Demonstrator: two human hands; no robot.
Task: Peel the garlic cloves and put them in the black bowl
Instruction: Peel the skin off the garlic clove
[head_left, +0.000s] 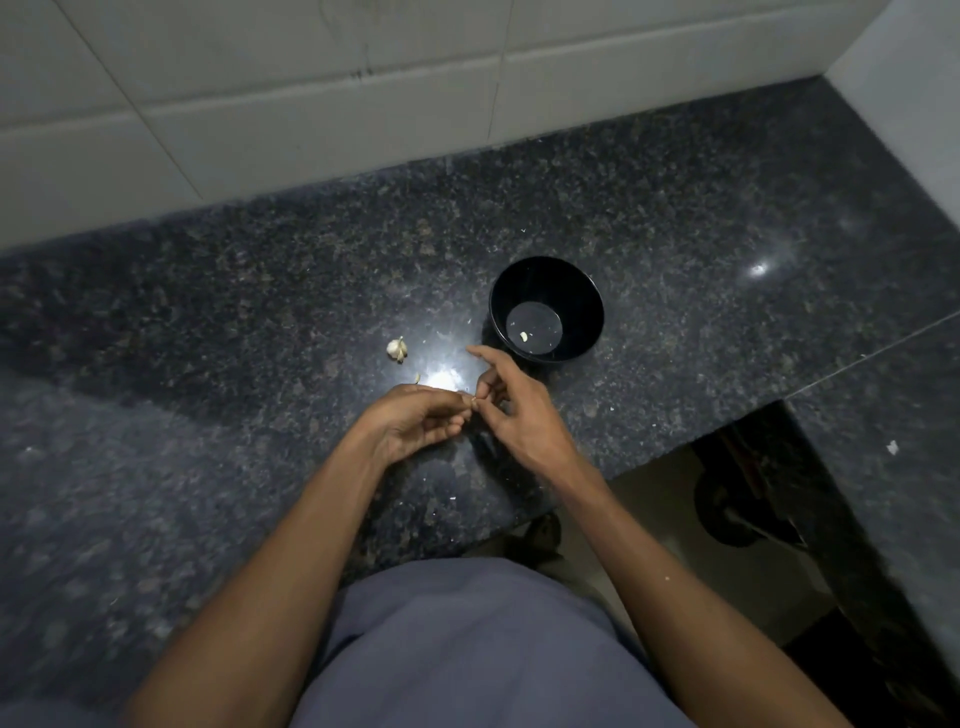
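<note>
Task early, by look of things. Black bowl (546, 309) on worktop (675, 234), just beyond right hand (511, 410); one small pale piece (523, 336) inside, likely peeled clove. Left hand (415, 421) and right hand meet above worktop, fingertips (467, 408) pinching tiny clove (474, 399) between them, mostly hidden; right index finger stretched out toward bowl. Remaining garlic cluster (397, 348) beyond left fingers, well apart. Small scrap (417, 378) close to left fingers. Left to do: finish this clove, drop in bowl, peel cluster.
</note>
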